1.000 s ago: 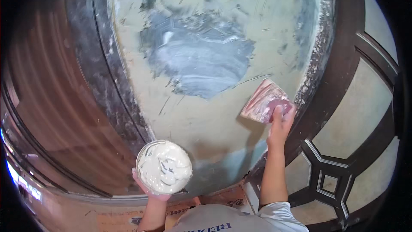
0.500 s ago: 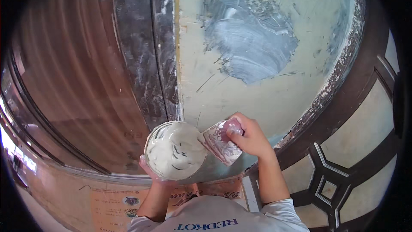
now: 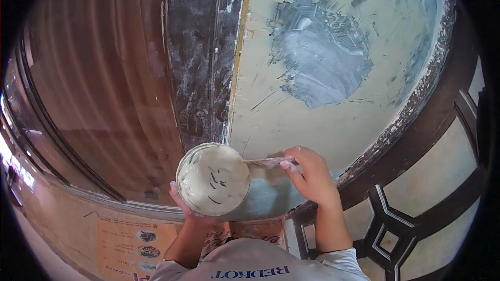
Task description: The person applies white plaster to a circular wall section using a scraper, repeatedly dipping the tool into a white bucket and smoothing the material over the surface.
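Scraper (image 3: 272, 162) in R hand (image 3: 311, 178), blade (image 3: 256, 162) L

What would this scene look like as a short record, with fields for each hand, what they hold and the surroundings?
Left hand: holding a round container at its lower left
Right hand: gripping a flat scraper, seen nearly edge-on
Contents: pale paste with dark streaks
Scraper position: far edge at the container's right side
Surface ahead: pale green wall with a blue-grey patch
Left side: reddish-brown panel, dark strip
Right side: dark framework around pale panels
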### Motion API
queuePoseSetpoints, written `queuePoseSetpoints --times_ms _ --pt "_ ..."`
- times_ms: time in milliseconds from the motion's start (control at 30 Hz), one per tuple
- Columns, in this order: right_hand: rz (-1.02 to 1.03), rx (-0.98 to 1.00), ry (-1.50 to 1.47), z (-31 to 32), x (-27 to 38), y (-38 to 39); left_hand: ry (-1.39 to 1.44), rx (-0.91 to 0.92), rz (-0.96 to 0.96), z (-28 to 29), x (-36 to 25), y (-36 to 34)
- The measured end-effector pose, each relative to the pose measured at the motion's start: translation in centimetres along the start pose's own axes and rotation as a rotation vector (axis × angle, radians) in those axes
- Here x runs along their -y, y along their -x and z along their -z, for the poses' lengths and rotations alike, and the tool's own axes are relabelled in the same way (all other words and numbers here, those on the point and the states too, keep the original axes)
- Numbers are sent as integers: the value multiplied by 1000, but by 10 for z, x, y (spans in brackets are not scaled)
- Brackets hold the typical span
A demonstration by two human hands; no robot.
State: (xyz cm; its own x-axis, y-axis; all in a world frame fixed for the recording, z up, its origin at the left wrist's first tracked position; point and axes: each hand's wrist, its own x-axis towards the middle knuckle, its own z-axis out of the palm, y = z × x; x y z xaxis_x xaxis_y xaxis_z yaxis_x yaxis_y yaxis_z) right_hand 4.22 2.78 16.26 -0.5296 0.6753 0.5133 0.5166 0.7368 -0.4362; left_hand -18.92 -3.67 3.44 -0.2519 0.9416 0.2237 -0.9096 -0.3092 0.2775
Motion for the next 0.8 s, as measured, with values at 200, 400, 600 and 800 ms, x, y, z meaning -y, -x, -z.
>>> queuePoseSetpoints --times_ms 200,400,600,800 --pt "55 -114 47 -7 -18 14 19 42 23 -5 13 -3" --pt "-72 -150 -89 1 -32 30 -7 80 43 -13 29 0" --pt "-209 -410 -93 14 -54 25 58 153 79 -13 42 3" --pt "-100 -682 -54 34 -74 0 -82 0 25 -13 43 4"
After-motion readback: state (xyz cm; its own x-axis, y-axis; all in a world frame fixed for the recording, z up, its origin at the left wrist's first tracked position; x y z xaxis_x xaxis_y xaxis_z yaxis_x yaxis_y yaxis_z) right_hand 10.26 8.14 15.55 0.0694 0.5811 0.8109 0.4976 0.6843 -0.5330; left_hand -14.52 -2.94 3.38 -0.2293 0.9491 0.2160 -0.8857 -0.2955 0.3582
